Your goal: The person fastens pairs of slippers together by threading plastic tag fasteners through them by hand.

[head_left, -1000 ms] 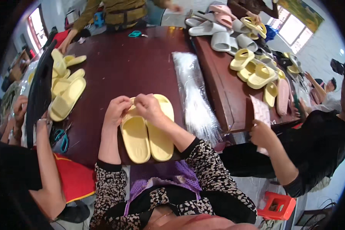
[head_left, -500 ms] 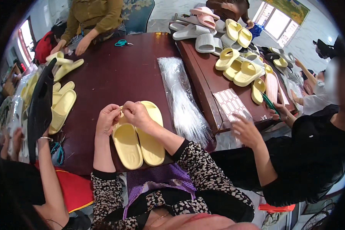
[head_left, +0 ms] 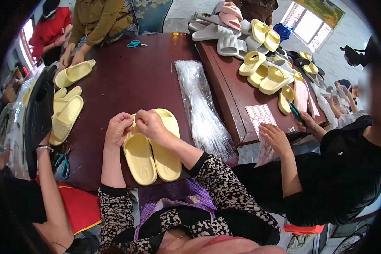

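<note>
While both hands are working close together at the toe end of the pale yellow slide sandals (head_left: 150,146), the left hand (head_left: 118,128) is curling over the left sandal's strap and the right hand (head_left: 150,124) is pinching at the spot between the two straps, fingertips almost meeting; over the last second they are staying right there, only the pinch tightening, so the fiddly joining work looks to be carrying on rather than finishing. The pair is lying side by side, soles down, on the dark reddish wooden table (head_left: 127,80) just in front of the person. They are looking soft, moulded, matte foam. Just to the right, a glossy clear bag of thin white plastic ties (head_left: 201,110) is crinkling in the light; further left, more yellow sandals (head_left: 65,114) are stacking up.
</note>
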The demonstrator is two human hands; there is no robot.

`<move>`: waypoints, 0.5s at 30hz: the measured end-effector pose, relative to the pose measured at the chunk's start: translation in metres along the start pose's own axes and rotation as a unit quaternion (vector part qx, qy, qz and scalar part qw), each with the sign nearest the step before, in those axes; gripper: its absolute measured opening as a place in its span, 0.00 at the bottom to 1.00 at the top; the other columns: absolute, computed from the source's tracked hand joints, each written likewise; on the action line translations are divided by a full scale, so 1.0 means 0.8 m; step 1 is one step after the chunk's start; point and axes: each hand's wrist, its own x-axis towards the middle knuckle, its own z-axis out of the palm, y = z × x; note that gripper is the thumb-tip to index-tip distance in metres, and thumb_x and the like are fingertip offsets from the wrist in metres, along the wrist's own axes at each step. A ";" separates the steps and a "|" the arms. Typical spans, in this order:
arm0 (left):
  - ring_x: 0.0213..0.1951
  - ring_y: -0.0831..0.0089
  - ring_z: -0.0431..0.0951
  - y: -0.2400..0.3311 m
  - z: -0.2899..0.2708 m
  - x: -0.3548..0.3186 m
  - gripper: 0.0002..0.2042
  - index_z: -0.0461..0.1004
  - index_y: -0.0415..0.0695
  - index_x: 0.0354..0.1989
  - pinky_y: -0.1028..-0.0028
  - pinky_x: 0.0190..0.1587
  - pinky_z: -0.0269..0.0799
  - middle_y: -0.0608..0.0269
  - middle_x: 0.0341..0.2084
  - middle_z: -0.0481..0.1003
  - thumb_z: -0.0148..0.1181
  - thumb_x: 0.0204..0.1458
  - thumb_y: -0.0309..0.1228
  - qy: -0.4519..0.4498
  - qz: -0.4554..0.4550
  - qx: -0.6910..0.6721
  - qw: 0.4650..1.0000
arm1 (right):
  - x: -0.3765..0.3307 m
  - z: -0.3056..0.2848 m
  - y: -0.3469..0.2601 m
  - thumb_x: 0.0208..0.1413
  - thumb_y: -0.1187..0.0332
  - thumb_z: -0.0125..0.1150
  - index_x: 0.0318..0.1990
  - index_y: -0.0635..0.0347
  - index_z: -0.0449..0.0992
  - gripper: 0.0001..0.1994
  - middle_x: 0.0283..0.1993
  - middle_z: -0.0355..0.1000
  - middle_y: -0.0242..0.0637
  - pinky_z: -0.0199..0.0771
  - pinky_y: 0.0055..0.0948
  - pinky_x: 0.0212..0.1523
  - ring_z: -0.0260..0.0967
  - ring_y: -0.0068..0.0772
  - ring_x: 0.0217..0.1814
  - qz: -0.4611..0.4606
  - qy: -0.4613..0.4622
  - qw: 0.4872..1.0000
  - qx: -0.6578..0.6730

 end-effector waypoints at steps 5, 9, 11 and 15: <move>0.20 0.88 0.65 0.001 0.001 -0.001 0.02 0.72 0.41 0.27 0.88 0.22 0.61 0.73 0.19 0.70 0.55 0.49 0.20 -0.005 -0.004 0.012 1.000 | 0.000 0.001 -0.001 0.46 0.77 0.52 0.21 0.69 0.68 0.05 0.14 0.62 0.52 0.64 0.32 0.16 0.66 0.37 0.13 -0.031 0.014 0.999 -0.012; 0.20 0.89 0.65 0.001 0.008 -0.002 0.02 0.72 0.41 0.28 0.88 0.22 0.60 0.73 0.19 0.69 0.55 0.50 0.21 0.005 0.008 0.001 1.000 | -0.001 0.003 -0.002 0.45 0.77 0.54 0.22 0.67 0.69 0.04 0.15 0.64 0.50 0.66 0.34 0.24 0.67 0.39 0.15 0.029 0.010 0.999 -0.010; 0.20 0.89 0.65 0.001 0.011 -0.001 0.02 0.72 0.41 0.28 0.88 0.22 0.60 0.73 0.18 0.69 0.56 0.50 0.21 0.009 0.013 -0.005 1.000 | 0.002 -0.001 0.001 0.45 0.76 0.55 0.23 0.66 0.70 0.04 0.17 0.66 0.49 0.66 0.35 0.27 0.68 0.40 0.18 0.013 0.008 0.999 -0.032; 0.19 0.89 0.65 0.002 0.010 -0.003 0.01 0.72 0.41 0.30 0.88 0.22 0.60 0.73 0.18 0.69 0.55 0.51 0.22 0.023 0.031 -0.006 0.999 | 0.002 -0.009 -0.008 0.46 0.74 0.56 0.26 0.64 0.72 0.03 0.23 0.70 0.44 0.64 0.38 0.37 0.70 0.41 0.26 -0.055 0.014 0.992 -0.114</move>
